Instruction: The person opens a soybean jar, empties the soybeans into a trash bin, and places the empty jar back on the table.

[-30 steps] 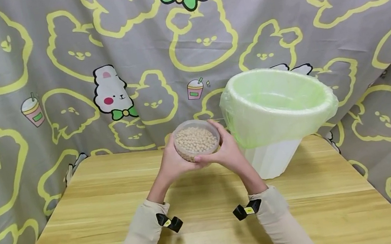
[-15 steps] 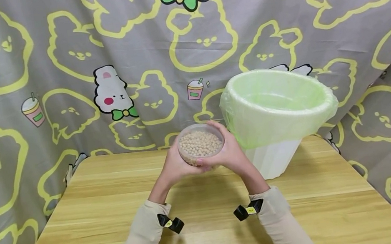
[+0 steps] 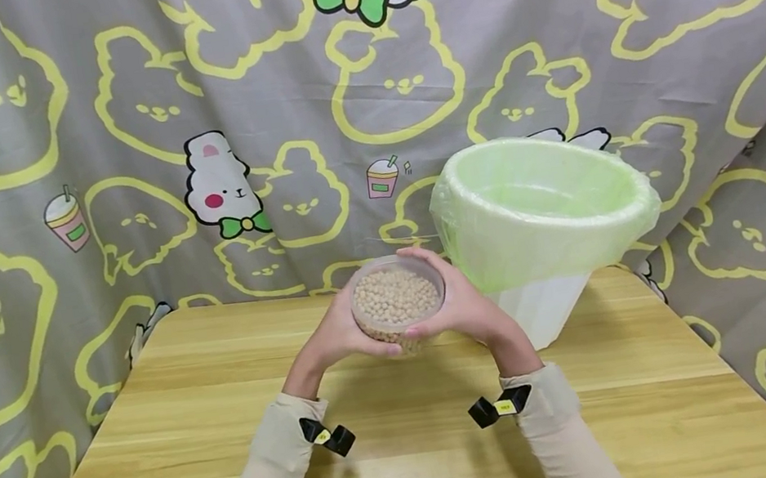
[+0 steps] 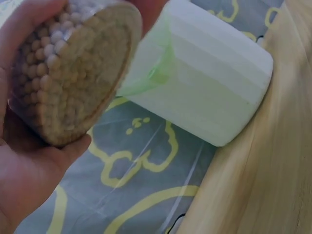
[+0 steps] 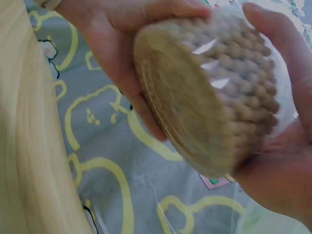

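Clear round tub (image 5: 183,105), w/ pale beads (image 3: 395,295) visible inside, is held above the table (image 3: 418,473) btwn your L hand (image 3: 345,331) and R hand (image 3: 460,306). Your fingers curl round opp. sides of its wall, thumbs on the near side. To your R, just beyond the R hand, a white bin (image 3: 549,309) stands on the table, green liner (image 3: 503,250) folded over its rim. Bkgd.: gray curtain (image 3: 289,104) w/ yellow cartoon outlines.

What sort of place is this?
Perhaps a makeshift indoor recording booth: cartoon-print fabric hangs behind and beside a wooden table, and small black wrist cameras are being worn.
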The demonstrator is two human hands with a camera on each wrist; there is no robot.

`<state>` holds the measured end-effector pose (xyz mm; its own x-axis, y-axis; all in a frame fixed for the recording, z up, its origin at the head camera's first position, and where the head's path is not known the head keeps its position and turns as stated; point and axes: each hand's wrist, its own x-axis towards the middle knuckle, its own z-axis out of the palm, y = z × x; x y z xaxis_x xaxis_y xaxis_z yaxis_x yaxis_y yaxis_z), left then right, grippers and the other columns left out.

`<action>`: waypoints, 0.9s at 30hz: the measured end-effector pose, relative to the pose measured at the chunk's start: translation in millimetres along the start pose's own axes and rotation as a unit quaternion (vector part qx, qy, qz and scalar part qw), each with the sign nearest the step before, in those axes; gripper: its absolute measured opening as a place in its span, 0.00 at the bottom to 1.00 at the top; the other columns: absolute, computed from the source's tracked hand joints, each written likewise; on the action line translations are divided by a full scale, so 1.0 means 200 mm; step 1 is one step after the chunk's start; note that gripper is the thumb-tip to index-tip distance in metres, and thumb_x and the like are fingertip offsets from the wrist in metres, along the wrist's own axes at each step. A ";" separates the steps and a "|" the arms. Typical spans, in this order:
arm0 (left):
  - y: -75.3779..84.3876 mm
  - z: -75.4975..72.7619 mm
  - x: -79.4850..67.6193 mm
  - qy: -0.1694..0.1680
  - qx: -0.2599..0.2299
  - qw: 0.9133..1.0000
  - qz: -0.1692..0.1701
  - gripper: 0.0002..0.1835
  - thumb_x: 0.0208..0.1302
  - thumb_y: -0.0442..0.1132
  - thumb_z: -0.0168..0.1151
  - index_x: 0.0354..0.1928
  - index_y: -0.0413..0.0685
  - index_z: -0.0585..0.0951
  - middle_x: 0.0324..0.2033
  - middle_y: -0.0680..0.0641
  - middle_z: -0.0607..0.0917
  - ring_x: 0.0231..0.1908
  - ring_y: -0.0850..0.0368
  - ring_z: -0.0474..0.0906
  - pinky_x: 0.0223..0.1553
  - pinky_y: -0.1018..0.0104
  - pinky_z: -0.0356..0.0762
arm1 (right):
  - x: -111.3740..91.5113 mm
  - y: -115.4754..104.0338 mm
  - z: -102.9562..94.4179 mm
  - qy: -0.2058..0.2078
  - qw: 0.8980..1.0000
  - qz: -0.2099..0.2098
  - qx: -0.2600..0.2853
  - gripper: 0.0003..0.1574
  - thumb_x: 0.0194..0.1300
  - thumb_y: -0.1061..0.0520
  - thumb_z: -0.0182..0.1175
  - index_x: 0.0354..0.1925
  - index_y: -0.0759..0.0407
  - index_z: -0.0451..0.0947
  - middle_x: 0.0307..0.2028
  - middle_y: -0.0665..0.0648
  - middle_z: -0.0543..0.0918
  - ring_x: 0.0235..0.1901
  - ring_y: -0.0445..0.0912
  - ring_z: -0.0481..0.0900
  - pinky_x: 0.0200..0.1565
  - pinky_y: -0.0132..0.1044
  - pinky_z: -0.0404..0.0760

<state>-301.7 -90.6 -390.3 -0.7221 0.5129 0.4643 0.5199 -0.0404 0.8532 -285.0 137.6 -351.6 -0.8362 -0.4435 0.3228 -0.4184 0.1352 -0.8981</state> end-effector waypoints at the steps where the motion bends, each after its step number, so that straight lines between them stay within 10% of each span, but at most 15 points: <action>1: 0.00 0.00 0.00 0.004 0.001 1.000 -0.003 0.64 0.34 0.28 0.86 0.77 0.60 0.61 0.67 0.47 0.73 0.65 0.50 0.72 0.68 0.49 0.70 | 0.00 0.00 0.00 -0.003 1.000 0.005 0.009 0.69 0.39 0.66 0.83 0.75 0.48 0.59 0.69 0.55 0.72 0.65 0.52 0.71 0.67 0.47 0.72; 9: 0.02 0.04 -0.01 0.114 0.088 0.988 -0.055 0.67 0.30 0.40 0.90 0.76 0.57 0.59 0.66 0.48 0.72 0.64 0.50 0.72 0.65 0.47 0.73 | 0.00 -0.03 0.13 0.123 0.988 0.034 -0.085 0.75 0.41 0.47 0.85 0.80 0.45 0.53 0.76 0.52 0.62 0.71 0.52 0.66 0.71 0.55 0.68; 14: 0.02 0.00 -0.01 0.054 0.056 0.996 -0.042 0.63 0.32 0.36 0.89 0.75 0.61 0.64 0.64 0.51 0.75 0.62 0.52 0.74 0.64 0.48 0.74 | 0.00 -0.04 0.15 0.131 0.984 0.009 -0.123 0.68 0.41 0.50 0.84 0.77 0.50 0.62 0.74 0.53 0.66 0.70 0.53 0.66 0.69 0.56 0.70; 21: 0.01 -0.05 -0.02 -0.079 -0.017 0.997 -0.006 0.64 0.32 0.29 0.87 0.77 0.54 0.62 0.65 0.47 0.75 0.63 0.49 0.73 0.67 0.56 0.74 | -0.03 -0.05 0.00 -0.035 0.993 -0.070 -0.093 0.65 0.41 0.52 0.83 0.76 0.56 0.64 0.74 0.55 0.69 0.73 0.52 0.64 0.72 0.52 0.66; 27: 0.03 -0.02 -0.01 -0.019 -0.014 1.000 -0.013 0.62 0.34 0.29 0.86 0.76 0.54 0.63 0.65 0.46 0.74 0.62 0.48 0.73 0.65 0.54 0.75 | -0.03 -0.06 0.01 0.029 0.994 -0.061 -0.090 0.63 0.43 0.57 0.83 0.75 0.52 0.65 0.73 0.56 0.69 0.71 0.54 0.66 0.70 0.55 0.68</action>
<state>-299.2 -95.3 -386.1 -0.7166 0.5466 0.4333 0.4883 -0.0504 0.8712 -273.6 136.1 -343.2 -0.7923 -0.4159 0.4464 -0.5695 0.2416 -0.7857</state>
